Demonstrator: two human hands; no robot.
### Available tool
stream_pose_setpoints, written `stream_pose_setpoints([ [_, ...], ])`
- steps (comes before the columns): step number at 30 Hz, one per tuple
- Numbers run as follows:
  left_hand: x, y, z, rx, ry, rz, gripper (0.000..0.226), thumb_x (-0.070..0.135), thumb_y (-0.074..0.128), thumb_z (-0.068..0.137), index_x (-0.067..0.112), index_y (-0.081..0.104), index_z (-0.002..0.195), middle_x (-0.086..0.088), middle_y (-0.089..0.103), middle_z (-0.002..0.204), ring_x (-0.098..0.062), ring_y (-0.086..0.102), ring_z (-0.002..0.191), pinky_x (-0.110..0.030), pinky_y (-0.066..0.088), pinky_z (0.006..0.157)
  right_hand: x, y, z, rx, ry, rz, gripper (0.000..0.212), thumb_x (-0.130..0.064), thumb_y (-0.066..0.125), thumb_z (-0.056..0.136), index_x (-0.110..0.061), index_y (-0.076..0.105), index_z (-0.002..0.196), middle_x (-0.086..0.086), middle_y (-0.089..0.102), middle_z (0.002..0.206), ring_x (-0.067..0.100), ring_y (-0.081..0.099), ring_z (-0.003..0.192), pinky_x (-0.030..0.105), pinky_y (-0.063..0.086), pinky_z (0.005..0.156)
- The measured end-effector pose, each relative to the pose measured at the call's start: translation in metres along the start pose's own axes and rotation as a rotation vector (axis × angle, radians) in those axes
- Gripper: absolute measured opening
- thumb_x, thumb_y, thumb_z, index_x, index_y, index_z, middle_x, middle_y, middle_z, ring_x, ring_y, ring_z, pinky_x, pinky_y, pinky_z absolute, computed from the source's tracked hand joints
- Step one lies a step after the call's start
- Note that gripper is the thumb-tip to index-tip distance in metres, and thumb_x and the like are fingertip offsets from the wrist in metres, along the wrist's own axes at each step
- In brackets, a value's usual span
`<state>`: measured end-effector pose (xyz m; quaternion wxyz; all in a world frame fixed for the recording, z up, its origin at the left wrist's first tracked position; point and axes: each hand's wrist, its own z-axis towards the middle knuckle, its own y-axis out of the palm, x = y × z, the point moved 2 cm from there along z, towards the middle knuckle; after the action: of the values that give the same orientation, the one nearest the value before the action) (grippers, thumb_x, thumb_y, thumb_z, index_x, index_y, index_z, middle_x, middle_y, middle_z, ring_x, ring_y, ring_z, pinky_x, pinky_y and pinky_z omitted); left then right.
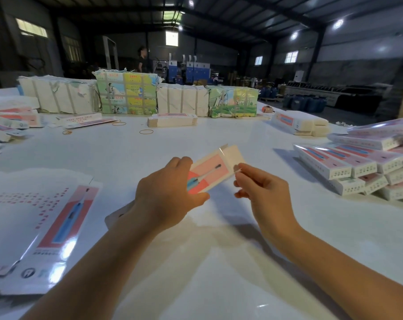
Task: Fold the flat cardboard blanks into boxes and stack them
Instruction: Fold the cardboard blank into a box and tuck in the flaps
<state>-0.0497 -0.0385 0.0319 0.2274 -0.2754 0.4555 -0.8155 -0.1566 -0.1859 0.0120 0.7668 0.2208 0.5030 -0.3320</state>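
Across the wide white bench (219, 262), strapped bundles (126, 95) of printed stock line the far edge, out of the working area. Finished boxes (357, 167) sit stacked at the right, close to the right hand's reach, while flat blanks (46, 227) lie fanned at the left, ready for pickup. Between them, lifted above the bench, a half-formed box (209, 174) is gripped by the left hand (170, 192) around its near end, and the right hand (262, 190) pinches a flap, probably to tuck it. Printed writing is too blurred to read.
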Motion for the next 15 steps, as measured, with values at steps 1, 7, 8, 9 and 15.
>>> stream_pose_setpoints([
  [1,-0.001,0.002,0.0,0.004,-0.014,-0.029,0.047,0.061,0.058,0.079,0.03,0.039,0.108,0.012,0.049,0.101,-0.011,0.048,0.076,-0.019,0.029,0.052,0.0,0.003,-0.001,0.006,-0.012,0.008,0.035,-0.012,0.063,0.089,-0.043,0.071,0.074,-0.014,0.071,0.088,0.007,0.065,0.072,0.017,0.053,0.063],
  [7,0.007,0.019,-0.001,0.003,0.011,-0.061,0.063,0.066,0.057,0.077,0.035,0.037,0.128,0.017,0.053,0.117,-0.009,0.054,0.097,-0.02,0.035,0.068,-0.002,0.009,-0.004,0.005,-0.071,-0.141,0.039,-0.014,0.062,0.089,-0.05,0.064,0.076,-0.017,0.065,0.094,0.005,0.062,0.081,0.033,0.054,0.081],
  [8,0.007,0.021,-0.001,0.009,0.01,-0.067,0.062,0.066,0.057,0.077,0.035,0.037,0.128,0.017,0.054,0.117,-0.009,0.054,0.097,-0.02,0.035,0.068,-0.001,0.008,-0.005,0.001,-0.077,-0.146,0.043,-0.013,0.063,0.089,-0.053,0.064,0.074,-0.019,0.066,0.089,0.004,0.062,0.076,0.032,0.053,0.078],
  [9,0.007,0.022,-0.001,0.012,0.009,-0.079,0.061,0.065,0.057,0.078,0.035,0.038,0.127,0.017,0.054,0.116,-0.008,0.054,0.094,-0.02,0.035,0.067,-0.001,0.008,-0.005,-0.001,-0.08,-0.143,0.044,-0.013,0.063,0.089,-0.054,0.065,0.077,-0.018,0.068,0.087,0.004,0.061,0.072,0.03,0.053,0.075],
  [15,-0.001,0.023,-0.002,-0.012,0.055,-0.113,0.056,0.061,0.06,0.077,0.037,0.041,0.124,0.017,0.056,0.11,-0.006,0.048,0.083,-0.017,0.035,0.063,0.005,0.008,0.0,-0.109,-0.125,-0.324,0.066,-0.022,0.059,0.093,-0.034,0.022,0.147,-0.004,0.053,0.074,-0.005,0.053,0.067,0.011,0.045,0.066],
])
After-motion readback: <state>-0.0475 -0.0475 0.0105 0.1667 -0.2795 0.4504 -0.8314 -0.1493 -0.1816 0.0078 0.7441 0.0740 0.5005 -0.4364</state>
